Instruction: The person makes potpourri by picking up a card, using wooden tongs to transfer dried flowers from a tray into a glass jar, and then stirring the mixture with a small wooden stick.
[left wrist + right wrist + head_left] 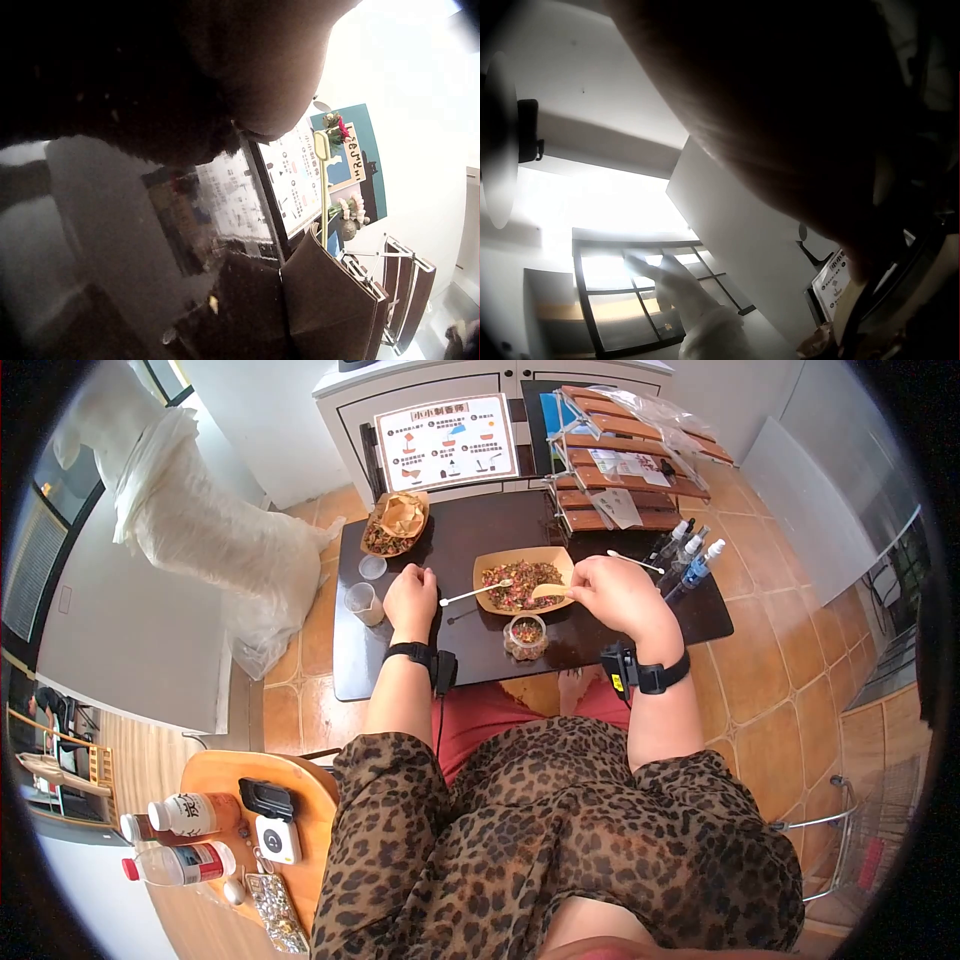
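My right hand (pixel 615 595) pinches a small wooden scoop (pixel 548 591) over the right side of a kraft paper tray (pixel 487 563). Its blade meets the dried flower and herb mix (pixel 512 576) inside. A thin white long-handled spoon (pixel 468 596) leans across the tray's left rim, its handle end beside my left hand. With nothing in its grip, my left hand (pixel 410 600) rests at the table, fingers loosely curled. In the left wrist view the spoon (pixel 324 187) rises from the tray (pixel 326 300), apart from that hand. A clear ribbed jar (pixel 526 638) holding some mix stands in front of the tray.
Left on the dark table (pixel 365 660) are a clear cup (pixel 364 604), a small lid (pixel 372 567) and another paper tray (pixel 418 520) with mix and crumpled paper. An instruction board (pixel 445 442), folding wooden rack (pixel 620 465) and spray bottles (pixel 700 560) stand toward the back and right.
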The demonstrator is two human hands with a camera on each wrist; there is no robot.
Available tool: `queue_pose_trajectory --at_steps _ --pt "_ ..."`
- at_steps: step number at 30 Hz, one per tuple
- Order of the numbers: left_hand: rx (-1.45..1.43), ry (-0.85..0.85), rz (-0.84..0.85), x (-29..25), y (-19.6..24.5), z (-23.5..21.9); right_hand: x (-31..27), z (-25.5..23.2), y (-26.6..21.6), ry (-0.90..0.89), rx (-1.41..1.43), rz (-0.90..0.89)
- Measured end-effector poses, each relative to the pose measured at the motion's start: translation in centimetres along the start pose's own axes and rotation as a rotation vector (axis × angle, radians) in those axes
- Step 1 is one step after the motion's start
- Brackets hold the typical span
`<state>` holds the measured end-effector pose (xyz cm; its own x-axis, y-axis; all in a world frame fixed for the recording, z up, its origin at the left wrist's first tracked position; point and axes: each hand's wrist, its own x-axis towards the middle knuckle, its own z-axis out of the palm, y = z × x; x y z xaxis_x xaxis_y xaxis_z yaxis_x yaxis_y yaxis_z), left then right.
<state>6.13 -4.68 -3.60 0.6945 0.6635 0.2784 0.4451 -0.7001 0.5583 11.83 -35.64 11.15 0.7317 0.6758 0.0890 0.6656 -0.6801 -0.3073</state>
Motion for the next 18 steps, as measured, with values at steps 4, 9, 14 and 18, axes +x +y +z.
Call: queue_pose_trajectory --at_steps 4,9,14,18 --pt "0.003 -0.002 -0.005 0.0 0.1 -0.1 -0.4 -0.4 -0.9 -0.064 -0.003 -0.046" --pt "0.004 0.000 0.000 0.0 0.0 0.0 -0.3 -0.5 -1.0 -0.106 -0.033 -0.009" --pt "0.002 -0.002 -0.002 0.0 0.0 0.0 0.1 0.6 -0.1 0.019 -0.052 0.003" --pt "0.002 0.000 -0.002 0.0 0.0 0.0 1.0 2.1 1.1 0.073 -0.099 0.072"
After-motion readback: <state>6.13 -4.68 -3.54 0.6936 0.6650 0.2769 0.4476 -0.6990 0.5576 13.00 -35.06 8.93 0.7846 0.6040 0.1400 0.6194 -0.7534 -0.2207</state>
